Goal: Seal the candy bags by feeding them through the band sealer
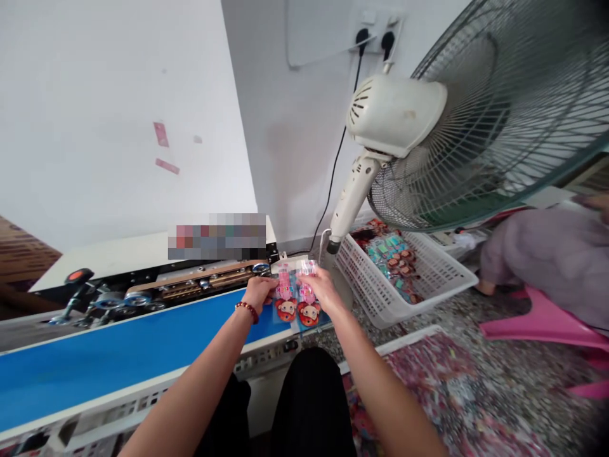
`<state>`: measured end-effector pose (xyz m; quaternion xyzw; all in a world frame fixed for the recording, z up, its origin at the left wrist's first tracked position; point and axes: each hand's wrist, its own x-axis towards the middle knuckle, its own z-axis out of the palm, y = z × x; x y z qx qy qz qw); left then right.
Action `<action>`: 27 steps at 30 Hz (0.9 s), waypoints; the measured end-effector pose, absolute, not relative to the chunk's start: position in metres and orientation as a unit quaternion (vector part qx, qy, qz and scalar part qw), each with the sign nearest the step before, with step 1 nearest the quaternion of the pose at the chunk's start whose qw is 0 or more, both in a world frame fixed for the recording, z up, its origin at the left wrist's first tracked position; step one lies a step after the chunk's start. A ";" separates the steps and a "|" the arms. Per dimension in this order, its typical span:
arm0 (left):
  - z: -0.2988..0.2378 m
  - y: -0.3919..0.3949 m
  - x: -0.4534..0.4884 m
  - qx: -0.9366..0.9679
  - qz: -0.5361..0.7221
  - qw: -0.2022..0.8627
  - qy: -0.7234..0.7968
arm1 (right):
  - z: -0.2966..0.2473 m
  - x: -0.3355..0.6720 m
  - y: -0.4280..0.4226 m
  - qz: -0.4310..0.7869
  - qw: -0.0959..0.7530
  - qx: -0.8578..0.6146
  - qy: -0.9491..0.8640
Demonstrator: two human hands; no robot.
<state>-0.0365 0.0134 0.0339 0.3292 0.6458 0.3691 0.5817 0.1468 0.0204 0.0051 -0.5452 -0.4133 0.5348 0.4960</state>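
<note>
My left hand (259, 292) pinches a clear packet (285, 298) holding a red cartoon-face trinket. My right hand (321, 287) pinches a second packet (308, 303) of the same kind beside it. Both packets sit at the right end of the blue conveyor belt (118, 355) of a band sealing machine (204, 279). Their top edges point toward the machine's slot. A red bead bracelet is on my left wrist.
A white basket (428, 279) with several packets stands on the floor to the right. A large standing fan (476, 127) leans over it. A lower tray (428, 381) of packets lies by my right knee. Another person sits at far right on a pink stool (547, 324).
</note>
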 end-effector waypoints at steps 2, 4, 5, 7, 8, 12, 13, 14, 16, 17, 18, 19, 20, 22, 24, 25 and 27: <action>0.032 0.014 -0.043 0.320 0.383 0.567 0.655 | 0.005 0.150 0.014 0.547 0.501 -0.546 -0.389; 0.031 0.013 -0.054 0.321 0.382 0.552 0.668 | 0.009 0.152 0.007 0.564 0.507 -0.542 -0.362; 0.031 0.012 -0.061 0.322 0.379 0.544 0.676 | 0.011 0.151 0.004 0.572 0.509 -0.539 -0.352; 0.031 0.008 -0.081 0.324 0.375 0.525 0.692 | 0.016 0.148 -0.001 0.584 0.510 -0.533 -0.338; 0.031 0.004 -0.093 0.325 0.371 0.516 0.701 | 0.018 0.145 -0.003 0.588 0.511 -0.530 -0.335; 0.033 -0.025 -0.133 0.383 0.341 0.408 0.756 | 0.023 0.127 -0.007 0.611 0.508 -0.509 -0.329; 0.034 -0.035 -0.137 0.415 0.343 0.333 0.774 | 0.024 0.123 -0.007 0.618 0.507 -0.503 -0.328; 0.034 -0.043 -0.136 0.450 0.351 0.248 0.783 | 0.024 0.118 -0.007 0.625 0.506 -0.496 -0.326; 0.034 -0.054 -0.122 0.514 0.375 0.142 0.758 | 0.025 0.109 -0.006 0.640 0.504 -0.481 -0.322; 0.034 -0.056 -0.110 0.543 0.383 0.162 0.729 | 0.026 0.105 -0.006 0.646 0.503 -0.475 -0.323; 0.033 -0.055 -0.096 0.565 0.389 0.227 0.692 | 0.026 0.101 -0.005 0.648 0.503 -0.470 -0.326; 0.032 -0.051 -0.082 0.572 0.391 0.302 0.654 | 0.027 0.099 -0.004 0.645 0.503 -0.468 -0.334; 0.031 -0.045 -0.068 0.568 0.392 0.365 0.624 | 0.027 0.097 -0.004 0.636 0.506 -0.469 -0.346; 0.029 -0.031 -0.049 0.535 0.407 0.450 0.587 | 0.028 0.098 -0.003 0.604 0.519 -0.475 -0.374; 0.028 -0.020 -0.040 0.494 0.433 0.489 0.573 | 0.027 0.106 -0.003 0.582 0.528 -0.471 -0.401; 0.027 -0.017 -0.038 0.475 0.445 0.502 0.570 | 0.025 0.111 -0.004 0.578 0.527 -0.467 -0.412; 0.026 -0.014 -0.038 0.443 0.449 0.520 0.576 | 0.020 0.124 -0.004 0.573 0.509 -0.465 -0.443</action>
